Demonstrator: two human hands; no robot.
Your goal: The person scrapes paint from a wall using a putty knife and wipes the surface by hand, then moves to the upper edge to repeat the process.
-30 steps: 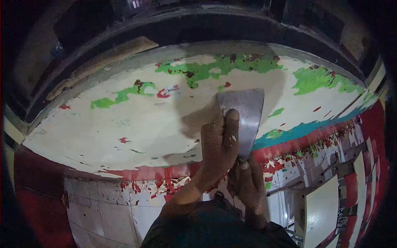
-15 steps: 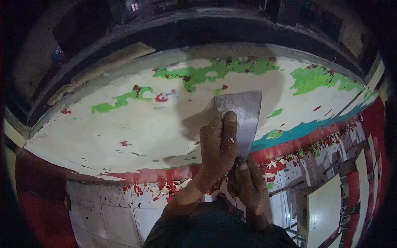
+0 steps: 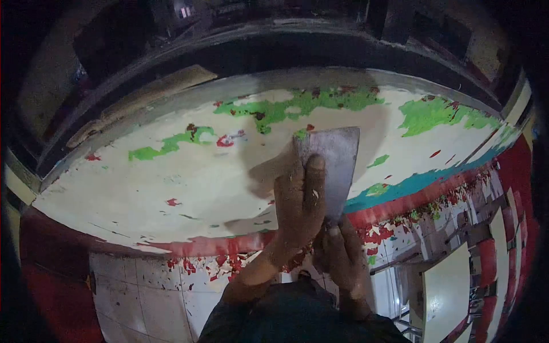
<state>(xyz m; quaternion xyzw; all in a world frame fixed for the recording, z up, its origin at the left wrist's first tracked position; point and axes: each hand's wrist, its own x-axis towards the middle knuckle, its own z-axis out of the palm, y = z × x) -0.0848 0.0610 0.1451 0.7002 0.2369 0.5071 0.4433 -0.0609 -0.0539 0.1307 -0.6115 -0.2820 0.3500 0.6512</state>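
A wide flat metal scraper lies against the wall panel, its broad edge beside a small green and red paint spot. My left hand is closed on the left side of the blade, with the thumb stretched along its face. Below it, my right hand wraps round the scraper's lower end, so the handle is mostly hidden. The wall is mostly cream, with green patches along its upper part and small red specks. A teal and red band runs along its lower edge.
Paint flakes in red, cream and green litter the tiled floor along the wall's foot. Tables with pale tops stand at the lower right. Above the wall runs a dark ledge, with a brownish strip on it.
The scraper's edge has slid slightly up the wall, now level with the small green and red spot. Both hands keep their hold. The view has tipped a little.
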